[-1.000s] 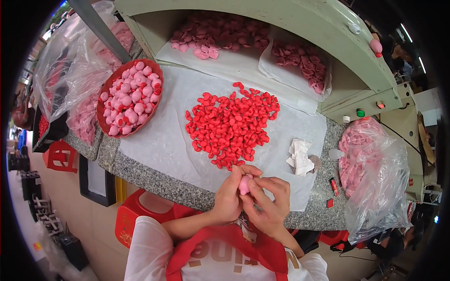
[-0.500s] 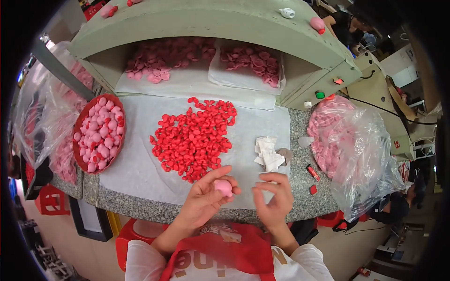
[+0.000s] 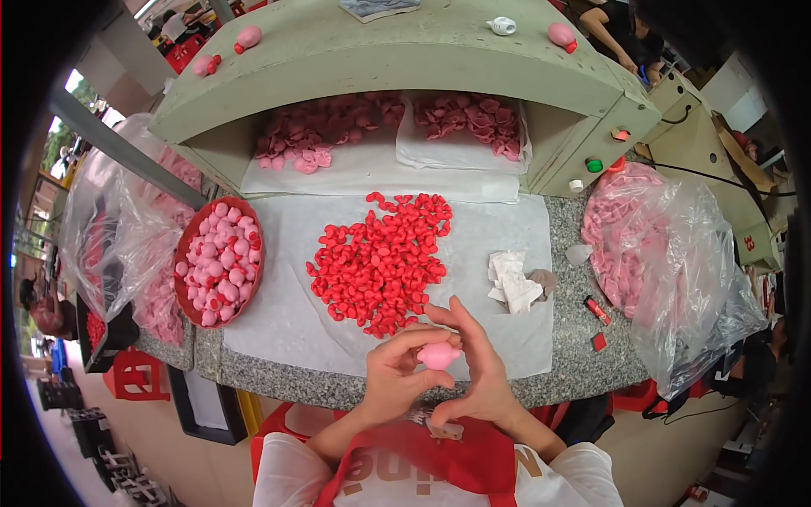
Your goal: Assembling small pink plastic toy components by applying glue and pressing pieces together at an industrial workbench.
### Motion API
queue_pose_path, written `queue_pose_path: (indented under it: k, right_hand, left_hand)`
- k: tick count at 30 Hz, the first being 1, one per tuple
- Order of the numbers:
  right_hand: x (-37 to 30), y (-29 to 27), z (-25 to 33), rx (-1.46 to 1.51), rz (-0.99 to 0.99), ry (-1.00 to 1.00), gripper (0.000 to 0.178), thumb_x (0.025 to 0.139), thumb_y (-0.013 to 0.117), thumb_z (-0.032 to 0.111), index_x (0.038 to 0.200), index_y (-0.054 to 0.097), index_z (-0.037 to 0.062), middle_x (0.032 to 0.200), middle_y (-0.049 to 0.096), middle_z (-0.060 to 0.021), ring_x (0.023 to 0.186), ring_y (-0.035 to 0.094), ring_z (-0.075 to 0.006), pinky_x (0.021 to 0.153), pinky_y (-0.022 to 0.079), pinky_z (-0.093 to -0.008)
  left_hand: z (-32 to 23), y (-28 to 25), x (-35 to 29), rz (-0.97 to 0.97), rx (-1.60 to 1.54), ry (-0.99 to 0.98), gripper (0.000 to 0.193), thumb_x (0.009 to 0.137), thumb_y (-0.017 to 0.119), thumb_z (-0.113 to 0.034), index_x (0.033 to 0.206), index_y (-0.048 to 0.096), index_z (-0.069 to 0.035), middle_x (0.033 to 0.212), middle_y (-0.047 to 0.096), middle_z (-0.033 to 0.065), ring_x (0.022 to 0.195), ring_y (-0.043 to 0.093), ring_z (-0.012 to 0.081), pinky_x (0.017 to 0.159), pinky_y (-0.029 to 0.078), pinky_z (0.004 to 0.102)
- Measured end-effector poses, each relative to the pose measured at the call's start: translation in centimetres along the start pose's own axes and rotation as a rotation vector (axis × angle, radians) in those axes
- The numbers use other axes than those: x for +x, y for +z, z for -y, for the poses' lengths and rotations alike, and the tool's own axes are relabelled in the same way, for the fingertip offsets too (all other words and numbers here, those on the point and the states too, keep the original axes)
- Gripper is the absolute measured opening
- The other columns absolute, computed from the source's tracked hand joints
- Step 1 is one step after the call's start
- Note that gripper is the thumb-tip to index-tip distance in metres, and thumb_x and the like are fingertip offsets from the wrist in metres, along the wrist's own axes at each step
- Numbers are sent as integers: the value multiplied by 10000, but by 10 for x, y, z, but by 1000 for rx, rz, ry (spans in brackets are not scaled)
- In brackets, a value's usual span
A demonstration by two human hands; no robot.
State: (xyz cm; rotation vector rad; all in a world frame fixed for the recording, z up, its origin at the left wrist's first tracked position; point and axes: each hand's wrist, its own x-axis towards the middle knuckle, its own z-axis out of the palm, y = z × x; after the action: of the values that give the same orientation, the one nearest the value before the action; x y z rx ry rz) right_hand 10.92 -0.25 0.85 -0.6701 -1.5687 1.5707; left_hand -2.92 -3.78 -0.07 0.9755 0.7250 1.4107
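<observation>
Above the table's near edge, my left hand (image 3: 395, 376) holds a small round pink piece (image 3: 438, 356) with little bumps between thumb and curled fingers. Close against its right side is my right hand (image 3: 486, 372), fingers stretched upward and thumb apart; whether it touches the piece is hard to tell. Just beyond both hands, a heap of small red bean-shaped pieces (image 3: 380, 262) lies on a white sheet (image 3: 279, 338). To the left, a red basket (image 3: 183, 300) holds pink balls, several with red parts attached.
A pale green oven-like box (image 3: 397, 59) stands at the back, with pink pieces inside. Crumpled white paper (image 3: 513, 281) lies right of the heap. Further right are a small red tube (image 3: 597, 310) and a clear plastic bag (image 3: 676, 296) over pink pieces. Another person's arm (image 3: 606, 38) shows at the far right.
My right hand has moved in beside my left and the pink piece, closing the gap between them. The whole view has shifted, so the table appears further right and lower.
</observation>
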Motion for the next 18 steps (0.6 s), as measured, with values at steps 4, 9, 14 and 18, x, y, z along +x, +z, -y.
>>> queue_pose_path:
  k: [4, 9, 14, 18]
  right_hand:
    - [7, 0, 2, -74, 63, 29, 1244, 406, 850, 322, 1355, 88, 63, 1313, 311, -193, 1188, 354, -264, 954, 299, -374]
    - [7, 5, 0, 26, 47, 59, 1269, 412, 850, 331, 1360, 42, 84, 1310, 299, -223, 1188, 356, -283, 946, 317, -380]
    - [7, 8, -4, 83, 63, 22, 1291, 411, 846, 356, 1360, 10, 95, 1302, 301, -236, 1183, 361, -305, 947, 323, -380]
    - [9, 6, -2, 95, 126, 62, 1304, 405, 842, 367, 1359, -6, 96, 1301, 303, -237, 1171, 377, -316, 942, 333, -386]
  left_hand:
    - [-11, 8, -3, -81, -107, -39, 477, 657, 633, 108, 1101, 478, 28, 1056, 518, 159, 1017, 504, 214, 876, 416, 321]
    - [-15, 8, -6, -36, 100, -57, 426, 654, 636, 117, 1056, 526, 31, 1077, 489, 151, 970, 530, 201, 819, 454, 293]
    - [-17, 6, -8, 36, 259, -102, 413, 655, 631, 124, 1046, 532, 33, 1075, 470, 131, 959, 531, 189, 792, 468, 278]
    - [-17, 6, -10, 2, 227, -136, 400, 650, 671, 39, 1030, 559, -17, 1087, 481, 83, 935, 535, 152, 778, 492, 275]
